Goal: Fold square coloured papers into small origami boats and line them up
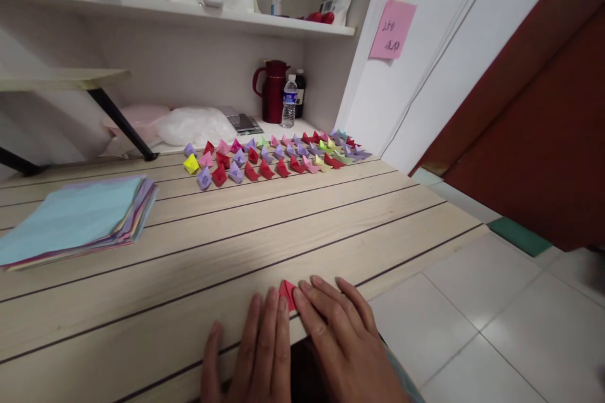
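My left hand (253, 352) and my right hand (343, 340) lie side by side at the near edge of the wooden table (265, 227), fingers stretched flat. Between their fingertips a small piece of red folded paper (287, 293) is pressed against the tabletop; only its tip shows. Further back lie rows of several small folded paper pieces (278, 157) in red, purple, pink, yellow and green. A stack of coloured paper sheets (80, 217), light blue on top, rests at the left.
Behind the folded pieces stand a dark red jug (271, 91), a water bottle (289, 101) and a white plastic bag (196, 126). A shelf (189, 9) above holds boxes and a glue bottle. A pink note (392, 28) sticks on the wall. Tiled floor lies right.
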Available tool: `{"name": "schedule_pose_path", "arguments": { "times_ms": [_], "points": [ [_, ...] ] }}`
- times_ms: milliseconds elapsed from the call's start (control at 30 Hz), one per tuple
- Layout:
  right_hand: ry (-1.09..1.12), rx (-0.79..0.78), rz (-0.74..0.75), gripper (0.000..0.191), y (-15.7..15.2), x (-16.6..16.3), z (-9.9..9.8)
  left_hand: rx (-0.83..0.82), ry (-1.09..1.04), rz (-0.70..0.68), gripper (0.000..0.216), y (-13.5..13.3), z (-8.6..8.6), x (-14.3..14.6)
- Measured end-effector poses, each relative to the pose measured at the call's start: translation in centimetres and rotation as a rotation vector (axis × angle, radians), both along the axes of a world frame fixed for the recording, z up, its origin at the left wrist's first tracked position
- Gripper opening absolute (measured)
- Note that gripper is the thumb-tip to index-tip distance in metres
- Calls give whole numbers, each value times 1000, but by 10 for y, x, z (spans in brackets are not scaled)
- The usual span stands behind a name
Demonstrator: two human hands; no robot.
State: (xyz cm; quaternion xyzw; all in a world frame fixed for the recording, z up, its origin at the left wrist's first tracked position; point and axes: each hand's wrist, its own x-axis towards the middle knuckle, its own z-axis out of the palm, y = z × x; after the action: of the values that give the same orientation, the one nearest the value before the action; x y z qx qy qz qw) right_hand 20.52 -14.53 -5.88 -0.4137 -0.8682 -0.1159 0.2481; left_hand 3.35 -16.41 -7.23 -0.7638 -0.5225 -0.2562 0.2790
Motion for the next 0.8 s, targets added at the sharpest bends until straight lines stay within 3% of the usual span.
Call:
{"name": "schedule_pose_path", "arguments": {
  "times_ms": [133, 233, 500, 700, 800],
  "points": [
    [182, -38, 18, 49, -1, 1, -11, 103, 4, -3, 42, -3, -14, 5],
    [305, -48, 68, 47, -4, 3, -15, 84, -45, -54, 34, -6, -17, 3],
    [510, -55, 202, 29, -4, 1, 8, 42, -38, -250, 22, -3, 4, -24],
    [446, -146, 224, 49, -2, 6, 5, -74, -76, -308, 26, 0, 15, -33],
    [429, -147, 242, 44, 0, 6, 4, -109, -115, -299, 24, 0, 17, -33]
  ]
}}
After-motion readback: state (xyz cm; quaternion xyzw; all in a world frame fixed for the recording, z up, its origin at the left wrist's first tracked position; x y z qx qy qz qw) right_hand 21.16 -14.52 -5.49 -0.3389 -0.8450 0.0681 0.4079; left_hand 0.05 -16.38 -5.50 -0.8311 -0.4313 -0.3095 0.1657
